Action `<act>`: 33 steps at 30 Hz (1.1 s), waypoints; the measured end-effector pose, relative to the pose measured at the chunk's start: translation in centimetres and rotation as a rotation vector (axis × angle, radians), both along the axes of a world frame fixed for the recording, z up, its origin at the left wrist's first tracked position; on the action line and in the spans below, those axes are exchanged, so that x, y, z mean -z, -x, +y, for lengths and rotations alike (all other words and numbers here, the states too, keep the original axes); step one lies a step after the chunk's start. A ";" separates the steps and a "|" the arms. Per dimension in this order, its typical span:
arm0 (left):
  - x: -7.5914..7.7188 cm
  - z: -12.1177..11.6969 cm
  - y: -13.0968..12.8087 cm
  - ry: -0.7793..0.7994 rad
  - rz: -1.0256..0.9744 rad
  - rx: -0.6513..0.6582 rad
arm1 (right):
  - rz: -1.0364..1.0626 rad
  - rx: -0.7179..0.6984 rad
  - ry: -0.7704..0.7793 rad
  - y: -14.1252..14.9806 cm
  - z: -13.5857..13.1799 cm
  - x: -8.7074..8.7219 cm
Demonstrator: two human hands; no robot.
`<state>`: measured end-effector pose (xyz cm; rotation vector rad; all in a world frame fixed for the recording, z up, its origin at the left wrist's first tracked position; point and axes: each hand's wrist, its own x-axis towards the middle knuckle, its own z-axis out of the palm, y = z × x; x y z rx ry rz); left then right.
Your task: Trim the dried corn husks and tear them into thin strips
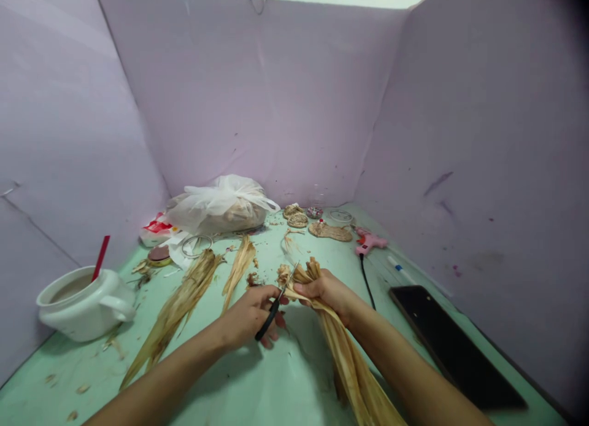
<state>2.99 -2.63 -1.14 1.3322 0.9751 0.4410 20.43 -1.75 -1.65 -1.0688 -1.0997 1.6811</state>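
Note:
My left hand is closed on a pair of scissors with black handles. Their blades point up and away, at the gathered end of a bundle of dried corn husks. My right hand grips that bundle near its cut-looking end, and the long strips hang down toward me. Whether the blades are open or closed on the husk is hard to make out. Left of my hands lie a long husk bunch and a smaller husk piece on the green table.
A white pot with a red stick stands at left. Behind are a white plastic bag, a round tin and woven pieces. A pink glue gun and dark tablet-like slab lie at right. Lilac walls surround the table.

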 end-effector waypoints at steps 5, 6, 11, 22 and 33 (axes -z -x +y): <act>0.3 -0.2 -0.6 0.041 -0.020 -0.014 | -0.007 0.022 0.005 -0.4 0.3 0.5; 0.4 -0.2 -0.7 0.038 -0.025 -0.006 | -0.006 0.026 0.007 -0.5 0.3 0.6; 0.3 -0.2 -0.8 0.005 0.007 -0.022 | 0.033 0.007 -0.006 -0.6 0.4 0.7; -2.9 4.3 5.6 -0.518 0.318 -0.458 | 0.146 -0.169 -0.150 -2.2 -0.4 -0.8; -3.4 3.9 4.3 -0.255 0.240 -0.260 | 0.336 0.197 -0.102 -3.8 1.0 -0.5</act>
